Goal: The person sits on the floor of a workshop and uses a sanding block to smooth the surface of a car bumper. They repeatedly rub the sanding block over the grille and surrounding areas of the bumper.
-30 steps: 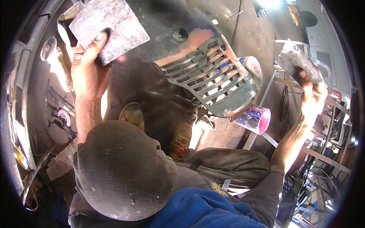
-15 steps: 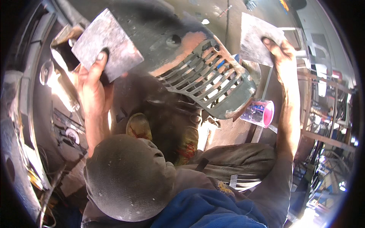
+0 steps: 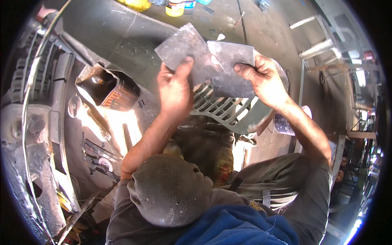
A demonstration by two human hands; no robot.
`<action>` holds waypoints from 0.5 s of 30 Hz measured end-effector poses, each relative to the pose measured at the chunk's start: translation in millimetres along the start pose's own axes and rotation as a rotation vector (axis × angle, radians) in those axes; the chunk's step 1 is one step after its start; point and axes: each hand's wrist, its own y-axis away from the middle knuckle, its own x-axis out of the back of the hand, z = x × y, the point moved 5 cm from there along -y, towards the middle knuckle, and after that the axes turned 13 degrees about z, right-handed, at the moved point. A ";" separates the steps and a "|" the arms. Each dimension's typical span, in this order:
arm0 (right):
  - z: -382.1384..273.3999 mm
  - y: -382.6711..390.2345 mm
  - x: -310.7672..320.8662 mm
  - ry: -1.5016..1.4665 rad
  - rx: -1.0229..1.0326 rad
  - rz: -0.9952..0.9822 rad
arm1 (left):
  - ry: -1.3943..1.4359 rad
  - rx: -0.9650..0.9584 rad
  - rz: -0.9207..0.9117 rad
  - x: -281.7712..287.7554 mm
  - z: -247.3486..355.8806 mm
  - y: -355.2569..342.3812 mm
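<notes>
In front of me, both hands are raised over a dark grey car body panel with a slotted grille (image 3: pixel 249 118). My left hand (image 3: pixel 176 92) pinches a thin square grey plate (image 3: pixel 179 45), thumb lying flat on its face. A second plate of this kind (image 3: pixel 234 53) is gripped by my right hand (image 3: pixel 266 83), its thumb also on top. The inner edges of the plates meet or overlap, and a pale pinkish smear shows there. Most of the panel's far end is hidden behind the plates. By my right forearm stands a clear tub (image 3: pixel 283 124), partly covered by the arm.
An open metal box (image 3: pixel 93 83) stands to the left. Further left are a long grey metal strip (image 3: pixel 61 130) and another slotted grille part (image 3: pixel 30 63). A yellow tub (image 3: pixel 174 9) is at the far edge, and a white metal frame (image 3: pixel 322 47) at the far right.
Both hands have come together from wide apart, left moving rightward and right moving leftward, bringing the plates edge to edge. The view has shifted, showing more floor at the far side.
</notes>
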 end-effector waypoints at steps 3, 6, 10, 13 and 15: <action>4.4 6.8 10.3 0.058 -0.014 -0.188 | -0.091 -0.098 0.069 4.2 7.8 -4.1; 23.1 6.7 36.2 0.301 0.001 -0.060 | -0.475 -0.312 0.083 -1.0 26.1 -11.2; 38.7 11.0 60.3 0.256 0.012 0.198 | -0.078 0.193 -0.282 -31.5 14.6 -15.5; 19.4 9.5 66.3 0.187 0.156 0.234 | 0.143 0.491 -0.773 -76.5 4.0 3.4; 2.5 7.5 73.1 0.158 0.248 0.249 | 0.214 0.548 -0.968 -102.2 1.8 8.0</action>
